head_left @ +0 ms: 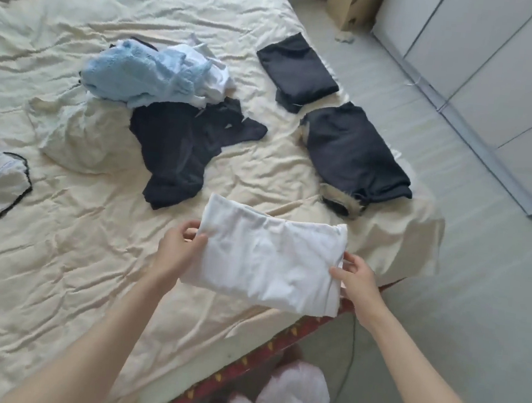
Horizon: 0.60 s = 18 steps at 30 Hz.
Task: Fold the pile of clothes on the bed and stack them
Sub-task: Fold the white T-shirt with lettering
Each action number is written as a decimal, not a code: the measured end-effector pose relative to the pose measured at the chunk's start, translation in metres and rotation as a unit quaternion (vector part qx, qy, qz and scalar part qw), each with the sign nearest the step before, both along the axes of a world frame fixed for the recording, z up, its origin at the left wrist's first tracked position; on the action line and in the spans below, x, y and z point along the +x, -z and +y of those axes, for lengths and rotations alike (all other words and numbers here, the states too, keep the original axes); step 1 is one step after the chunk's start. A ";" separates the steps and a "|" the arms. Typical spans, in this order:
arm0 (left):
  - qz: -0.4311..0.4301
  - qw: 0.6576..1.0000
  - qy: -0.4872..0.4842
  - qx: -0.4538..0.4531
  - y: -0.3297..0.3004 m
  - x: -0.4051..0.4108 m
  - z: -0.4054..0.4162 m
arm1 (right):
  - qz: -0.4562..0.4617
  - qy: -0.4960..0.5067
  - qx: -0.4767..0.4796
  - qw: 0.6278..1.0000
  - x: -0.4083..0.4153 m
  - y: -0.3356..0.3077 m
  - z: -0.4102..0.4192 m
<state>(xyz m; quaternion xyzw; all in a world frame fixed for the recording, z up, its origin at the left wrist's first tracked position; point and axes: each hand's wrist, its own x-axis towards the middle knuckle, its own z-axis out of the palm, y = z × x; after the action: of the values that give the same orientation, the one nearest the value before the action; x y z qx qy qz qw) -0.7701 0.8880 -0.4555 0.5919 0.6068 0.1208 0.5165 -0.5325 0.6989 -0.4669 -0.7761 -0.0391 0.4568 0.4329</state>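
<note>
The left hand point(177, 248) and right hand point(355, 279) pinch the side edges of a folded white garment point(266, 260), held over the bed point(55, 261) near its corner. Beyond the garment, from left: a cream pillow point(77, 139), unfolded light-blue and black clothes point(166, 102), a folded fur-trimmed dark garment point(355, 155), a folded black one point(296, 70). Grey floor point(460, 304) and white cabinets point(501, 78) lie right.

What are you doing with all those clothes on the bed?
A person is folding laundry. The left hand and right hand each hold one side of a folded white garment just above the near corner of the bed. Two dark folded items, a flat black one and a fur-trimmed one, already lie along the bed's right edge. A dark unfolded garment and a rumpled light blue and white pile wait in the middle.
</note>
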 end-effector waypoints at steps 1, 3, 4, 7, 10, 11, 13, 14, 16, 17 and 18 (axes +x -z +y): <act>0.013 1.000 0.019 0.009 0.000 0.026 0.010 | 0.015 0.023 0.002 1.000 0.020 0.004 0.004; 0.035 0.998 0.045 0.033 0.000 0.078 0.031 | 0.051 0.054 0.000 0.997 0.061 0.010 0.014; 0.048 0.996 0.054 0.048 0.000 0.105 0.042 | 0.070 0.060 0.001 0.996 0.081 0.013 0.021; 0.080 0.989 0.085 0.092 0.004 0.186 0.081 | 0.101 0.080 0.012 0.992 0.137 0.022 0.043; 0.089 0.980 0.116 0.138 0.011 0.264 0.118 | 0.113 0.119 0.031 0.986 0.184 0.030 0.066; 0.085 0.978 0.120 0.149 0.015 0.286 0.128 | 0.119 0.128 0.038 0.984 0.197 0.034 0.074; 0.083 0.974 0.127 0.168 0.023 0.326 0.147 | 0.132 0.146 0.048 0.979 0.218 0.044 0.087; 0.081 0.971 0.135 0.180 0.029 0.345 0.156 | 0.137 0.154 0.051 0.977 0.226 0.049 0.092; 0.078 0.965 0.155 0.197 0.043 0.377 0.171 | 0.143 0.170 0.055 0.973 0.237 0.061 0.100; 0.081 0.962 0.163 0.201 0.051 0.391 0.176 | 0.146 0.178 0.058 0.972 0.241 0.068 0.102; 0.084 0.960 0.171 0.206 0.061 0.403 0.179 | 0.150 0.186 0.060 0.969 0.245 0.077 0.104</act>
<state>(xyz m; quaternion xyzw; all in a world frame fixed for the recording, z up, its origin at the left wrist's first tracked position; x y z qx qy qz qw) -0.3671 1.0673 -0.5165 0.7884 0.5000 0.1030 0.3433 -0.2879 0.8025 -0.5435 -0.6650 0.1439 0.4767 0.5566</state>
